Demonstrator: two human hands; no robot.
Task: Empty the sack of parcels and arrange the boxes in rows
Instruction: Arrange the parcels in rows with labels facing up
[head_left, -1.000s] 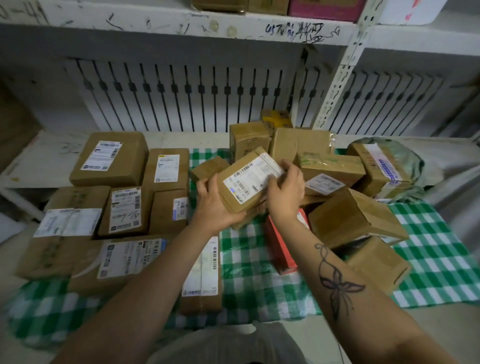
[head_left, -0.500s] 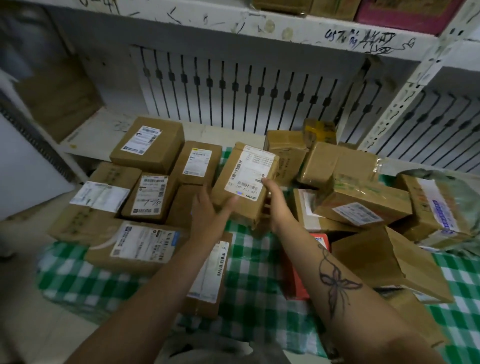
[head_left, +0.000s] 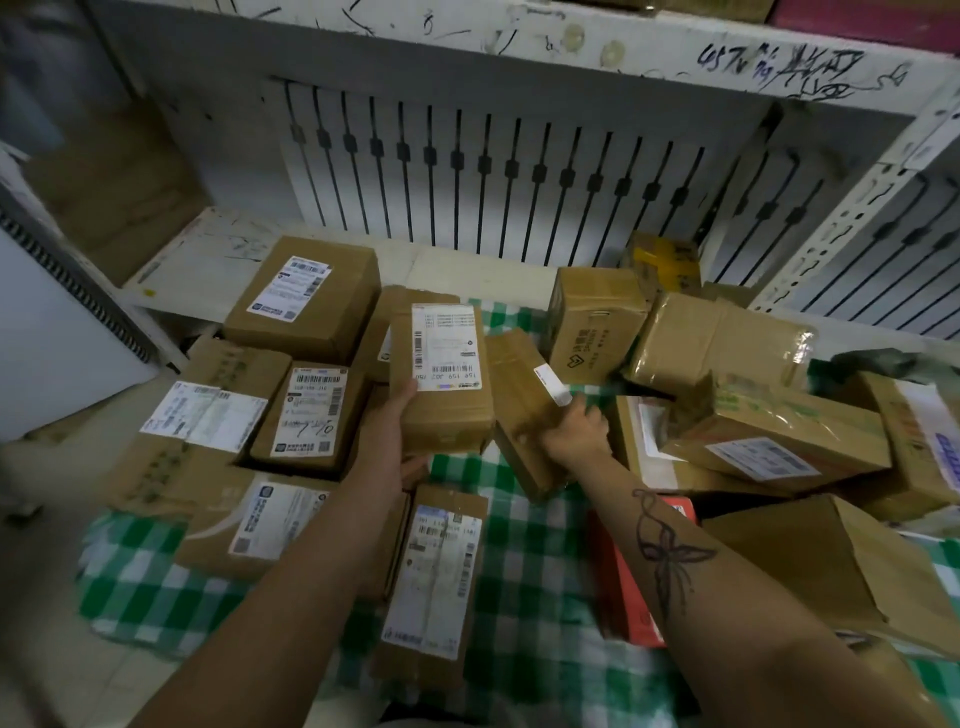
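- Released by the right grip (head_left: 574, 434) since half a second ago, the labelled box (head_left: 441, 384) is now carried by the left grip (head_left: 387, 436) alone. It has been swung label-up beside the arranged rows (head_left: 306, 410).
- The labelled box is held by its near end, with the thumb laid on its left edge and the fingers curled beneath. It is raised above the checked cloth (head_left: 524, 587), just right of the rows and beyond the long box (head_left: 434, 577).
- A second, smaller box (head_left: 519, 415) has been taken by the right grip, whose fingers are wrapped over its right edge. It is tilted on one corner, close beside the labelled box.
- The unsorted heap (head_left: 769, 431) is seen stacked loosely to the right, above a red parcel (head_left: 623, 582). What may be the sack is glimpsed at the far right edge, too dim to confirm.
- A slip is judged the chief risk: with only one end supported, the labelled box could tip forward and drop onto the rows, knocking them askew.
- The two raised boxes could also be knocked together, and the leaning heap could slide if it is brushed by the right forearm.
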